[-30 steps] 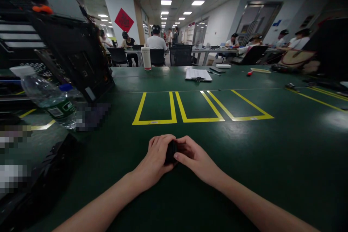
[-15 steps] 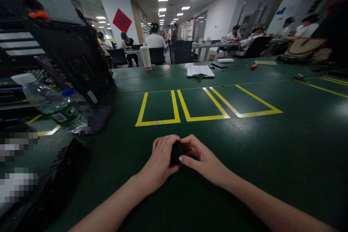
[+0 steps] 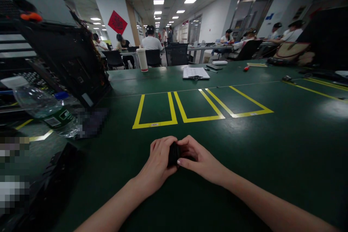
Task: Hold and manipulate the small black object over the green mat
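Observation:
Between both hands, low over the green table (image 3: 217, 174), is a small dark black object (image 3: 174, 155) with rounded edges. Its kind cannot be made out, since fingers cover most of it. My left hand (image 3: 160, 156) is wrapped around its left side and top. On the right side, my right hand (image 3: 197, 159) grips it with the thumb at the near edge and curled fingers behind. Beyond the hands, yellow tape outlines (image 3: 154, 125) mark three areas on the tabletop.
At left stand an opened computer case (image 3: 73, 61), a clear plastic bottle (image 3: 51, 112) and a dark bulky item (image 3: 46, 185). Farther back are a clipboard with paper (image 3: 195, 73), a white cup (image 3: 142, 60) and a red item (image 3: 246, 68). Several people sit at tables beyond.
The camera view has swung slightly and back. Both hands keep the black object between them, with almost no movement of the fingers.

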### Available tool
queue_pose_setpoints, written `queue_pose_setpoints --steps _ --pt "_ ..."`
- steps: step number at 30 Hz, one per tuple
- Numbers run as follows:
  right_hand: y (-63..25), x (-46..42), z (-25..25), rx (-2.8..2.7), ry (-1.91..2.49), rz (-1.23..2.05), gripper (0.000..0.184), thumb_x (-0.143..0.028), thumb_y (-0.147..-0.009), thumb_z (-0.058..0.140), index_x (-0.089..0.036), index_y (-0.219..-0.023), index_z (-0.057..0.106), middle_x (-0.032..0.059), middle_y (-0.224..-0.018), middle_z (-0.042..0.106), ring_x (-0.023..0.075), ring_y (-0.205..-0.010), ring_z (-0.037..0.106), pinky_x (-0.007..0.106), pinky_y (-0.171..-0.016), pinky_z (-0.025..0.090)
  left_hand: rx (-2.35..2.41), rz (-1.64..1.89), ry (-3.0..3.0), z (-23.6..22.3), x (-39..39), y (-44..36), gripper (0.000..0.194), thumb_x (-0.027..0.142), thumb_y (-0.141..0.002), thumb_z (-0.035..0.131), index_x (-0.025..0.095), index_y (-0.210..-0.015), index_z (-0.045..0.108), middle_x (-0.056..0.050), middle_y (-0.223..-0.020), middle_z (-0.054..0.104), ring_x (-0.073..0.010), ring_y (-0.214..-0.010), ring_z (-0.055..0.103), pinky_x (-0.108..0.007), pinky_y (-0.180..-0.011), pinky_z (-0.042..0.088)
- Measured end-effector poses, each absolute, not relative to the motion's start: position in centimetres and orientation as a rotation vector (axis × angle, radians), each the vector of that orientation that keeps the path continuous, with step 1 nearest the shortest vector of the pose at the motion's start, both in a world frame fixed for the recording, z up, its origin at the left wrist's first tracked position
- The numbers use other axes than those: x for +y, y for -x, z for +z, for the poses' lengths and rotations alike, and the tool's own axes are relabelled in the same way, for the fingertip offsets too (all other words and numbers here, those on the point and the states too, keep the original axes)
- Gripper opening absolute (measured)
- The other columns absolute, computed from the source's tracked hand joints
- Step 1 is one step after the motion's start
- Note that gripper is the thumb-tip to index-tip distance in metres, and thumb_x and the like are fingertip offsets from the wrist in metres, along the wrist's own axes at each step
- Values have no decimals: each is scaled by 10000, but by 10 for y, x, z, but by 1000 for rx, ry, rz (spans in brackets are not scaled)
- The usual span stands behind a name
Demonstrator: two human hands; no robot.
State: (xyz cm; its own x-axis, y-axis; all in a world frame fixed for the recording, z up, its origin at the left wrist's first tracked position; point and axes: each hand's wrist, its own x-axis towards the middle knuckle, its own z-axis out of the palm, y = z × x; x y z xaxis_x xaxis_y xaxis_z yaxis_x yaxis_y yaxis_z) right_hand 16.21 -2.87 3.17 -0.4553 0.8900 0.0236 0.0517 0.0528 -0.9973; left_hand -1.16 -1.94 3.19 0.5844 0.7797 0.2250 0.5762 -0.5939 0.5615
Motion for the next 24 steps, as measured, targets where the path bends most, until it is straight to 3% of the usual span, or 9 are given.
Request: queue_pose_setpoints --steps 7,14,19,24 --pt "-160 -30 32 -1559 1019 1486 177 -295 -796 481 -212 -948 449 17 -953 514 155 -907 529 331 -771 475 1085 641 -2384 31 -19 11 569 131 -707 573 264 -1170 270 -51 -1170 413 -250 -1093 387 -472 -903 327" --pt "-163 -28 28 -1604 934 1490 264 -214 -732 579 -215 -958 444 5 -1006 503 152 -997 496 341 -893 407 1096 661 -2408 29 -19 9 554 112 -702 564 257 -1156 283 -52 -1155 429 -243 -1076 411 -459 -902 327" --pt "-160 -27 28 -1533 982 1508 190 -299 -783 501 -210 -940 441 16 -969 513 164 -930 527 344 -779 466 1101 677 -2415 26 -17 9 553 110 -701 567 239 -1157 281 -53 -1134 433 -220 -1063 408 -434 -921 300" --pt "-163 -27 28 -1600 1006 1511 245 -275 -753 547 -201 -968 458 23 -999 511 169 -960 507 376 -851 423 1120 704 -2398 27 -18 10 573 108 -690 574 250 -1161 280 -53 -1146 425 -237 -1070 403 -457 -917 298"
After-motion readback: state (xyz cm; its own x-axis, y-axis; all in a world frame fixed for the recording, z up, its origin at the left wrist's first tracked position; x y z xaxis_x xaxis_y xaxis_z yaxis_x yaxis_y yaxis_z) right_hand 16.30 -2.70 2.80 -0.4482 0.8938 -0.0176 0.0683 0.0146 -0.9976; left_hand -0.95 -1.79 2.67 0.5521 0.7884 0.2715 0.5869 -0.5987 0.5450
